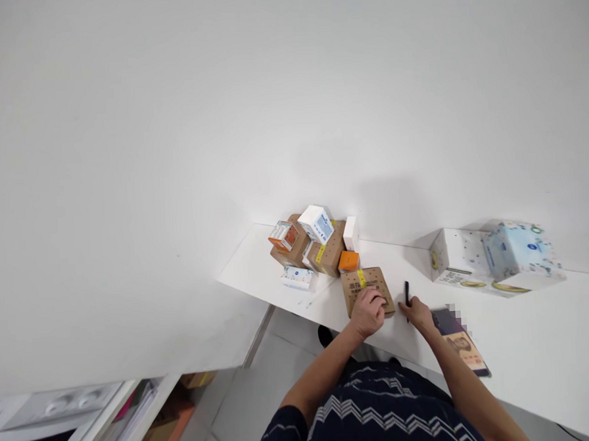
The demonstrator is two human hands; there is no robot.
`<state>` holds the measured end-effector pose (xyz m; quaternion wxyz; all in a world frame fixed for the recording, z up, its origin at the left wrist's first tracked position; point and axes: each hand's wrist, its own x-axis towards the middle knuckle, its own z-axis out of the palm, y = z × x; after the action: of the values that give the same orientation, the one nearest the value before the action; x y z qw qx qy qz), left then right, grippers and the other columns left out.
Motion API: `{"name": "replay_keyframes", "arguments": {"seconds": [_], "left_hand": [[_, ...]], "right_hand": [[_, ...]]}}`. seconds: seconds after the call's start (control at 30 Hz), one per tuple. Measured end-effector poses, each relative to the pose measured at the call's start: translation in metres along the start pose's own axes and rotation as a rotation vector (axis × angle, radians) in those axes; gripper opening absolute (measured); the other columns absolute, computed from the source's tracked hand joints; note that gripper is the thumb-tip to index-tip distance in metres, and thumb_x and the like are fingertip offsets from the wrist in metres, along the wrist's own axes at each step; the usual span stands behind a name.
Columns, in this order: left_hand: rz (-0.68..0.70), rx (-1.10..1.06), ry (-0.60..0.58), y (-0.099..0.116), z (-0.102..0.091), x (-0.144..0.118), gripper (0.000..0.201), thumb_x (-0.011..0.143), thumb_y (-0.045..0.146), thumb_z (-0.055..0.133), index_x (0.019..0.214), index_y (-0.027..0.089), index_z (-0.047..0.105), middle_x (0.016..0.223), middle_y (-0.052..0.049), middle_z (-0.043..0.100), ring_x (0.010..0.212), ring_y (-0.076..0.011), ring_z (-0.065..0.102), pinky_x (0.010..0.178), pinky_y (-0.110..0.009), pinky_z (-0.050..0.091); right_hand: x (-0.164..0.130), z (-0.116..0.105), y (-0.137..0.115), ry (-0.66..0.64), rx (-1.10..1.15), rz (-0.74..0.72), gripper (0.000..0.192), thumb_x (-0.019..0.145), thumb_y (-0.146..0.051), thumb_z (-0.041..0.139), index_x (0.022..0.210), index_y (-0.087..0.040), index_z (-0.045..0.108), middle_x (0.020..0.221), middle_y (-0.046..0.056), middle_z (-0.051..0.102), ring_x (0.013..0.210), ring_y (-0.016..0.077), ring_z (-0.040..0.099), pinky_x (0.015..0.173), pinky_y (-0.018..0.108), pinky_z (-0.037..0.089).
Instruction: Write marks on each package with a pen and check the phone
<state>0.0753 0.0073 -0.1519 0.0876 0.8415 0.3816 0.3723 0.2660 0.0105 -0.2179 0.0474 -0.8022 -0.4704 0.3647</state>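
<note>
My left hand [367,311] rests on the near edge of a flat brown cardboard box [363,285] with a yellow strip, lying on the white table [528,340]. My right hand [416,311] is just to the right of that box and holds a black pen [406,292] upright, its tip on the table. A dark book or notebook [463,343] lies under my right forearm.
A pile of small boxes [315,242], brown, white, orange and blue, stands at the table's far left against the white wall. Two larger white patterned boxes [494,256] sit at the right. Shelving with papers [137,419] is at the lower left, beside the floor.
</note>
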Motion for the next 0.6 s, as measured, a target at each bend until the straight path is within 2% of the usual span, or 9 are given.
{"name": "replay_keyframes", "arguments": {"seconds": [0.13, 0.23, 0.33, 0.47, 0.6], "left_hand": [[0.007, 0.006, 0.001, 0.000, 0.000, -0.001, 0.019, 0.074, 0.011, 0.050, 0.083, 0.017, 0.066, 0.090, -0.010, 0.062, 0.105, -0.0233, 0.057, 0.097, -0.041, 0.051], [0.008, 0.015, -0.007, -0.001, 0.001, -0.001, 0.019, 0.074, 0.012, 0.050, 0.083, 0.017, 0.066, 0.089, -0.010, 0.062, 0.105, -0.0236, 0.058, 0.095, -0.042, 0.052], [0.010, 0.017, -0.020, -0.002, 0.001, -0.002, 0.019, 0.074, 0.012, 0.049, 0.082, 0.018, 0.065, 0.089, -0.009, 0.062, 0.103, -0.0231, 0.059, 0.095, -0.043, 0.052], [0.001, 0.011, -0.033, 0.000, 0.000, -0.001, 0.020, 0.074, 0.011, 0.049, 0.084, 0.018, 0.065, 0.090, -0.009, 0.062, 0.104, -0.0236, 0.058, 0.095, -0.044, 0.051], [0.006, 0.005, -0.038, 0.001, -0.002, 0.000, 0.021, 0.075, 0.011, 0.049, 0.086, 0.018, 0.065, 0.091, -0.010, 0.062, 0.105, -0.0238, 0.057, 0.096, -0.043, 0.051]], "right_hand": [[-0.005, -0.012, 0.000, 0.037, -0.063, -0.030, 0.037, 0.091, -0.042, 0.051, 0.106, -0.010, 0.060, 0.093, 0.016, 0.069, 0.097, 0.0284, 0.066, 0.079, 0.035, 0.048], [-0.016, -0.029, 0.009, 0.109, -0.116, -0.022, 0.040, 0.092, -0.042, 0.043, 0.114, -0.012, 0.057, 0.108, 0.019, 0.065, 0.103, 0.0316, 0.063, 0.081, 0.039, 0.047], [-0.032, -0.041, 0.030, 0.209, -0.177, 0.041, 0.052, 0.091, -0.048, 0.040, 0.128, -0.014, 0.050, 0.127, 0.024, 0.052, 0.116, 0.0398, 0.054, 0.087, 0.049, 0.043], [-0.056, -0.031, 0.066, 0.276, -0.218, 0.167, 0.067, 0.084, -0.061, 0.043, 0.139, -0.023, 0.041, 0.138, 0.023, 0.041, 0.121, 0.0452, 0.046, 0.087, 0.057, 0.040], [-0.073, -0.010, 0.090, 0.299, -0.207, 0.149, 0.067, 0.086, -0.059, 0.039, 0.142, -0.022, 0.039, 0.141, 0.019, 0.041, 0.124, 0.0425, 0.043, 0.091, 0.054, 0.040]]}}
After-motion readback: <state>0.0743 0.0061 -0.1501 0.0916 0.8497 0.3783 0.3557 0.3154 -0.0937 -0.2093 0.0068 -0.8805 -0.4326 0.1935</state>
